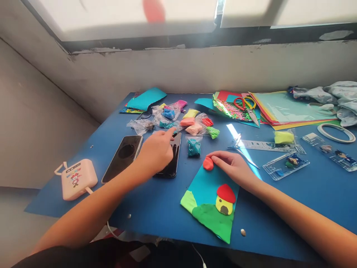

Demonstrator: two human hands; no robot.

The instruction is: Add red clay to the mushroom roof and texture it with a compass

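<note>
My left hand [157,150] is over a dark phone [170,163], its index finger stretched towards the phone's far end and the other fingers curled. No object shows in it. At the top edge of a blue card [206,186], my right hand [232,165] pinches a flat, round piece of red clay [208,163] between thumb and fingers. Lower on the card are a dark green clay hill [214,217], a light green patch [189,201] and a yellow clay house [224,205] with a red roof [226,193].
Several bagged clays, including a teal bag [193,147], lie beyond my hands. A second phone [122,156] and a pink power bank [79,179] are at the left. To the right are scissors [252,115], a clear ruler [267,146], a plastic case [286,166] and a tape roll [336,133].
</note>
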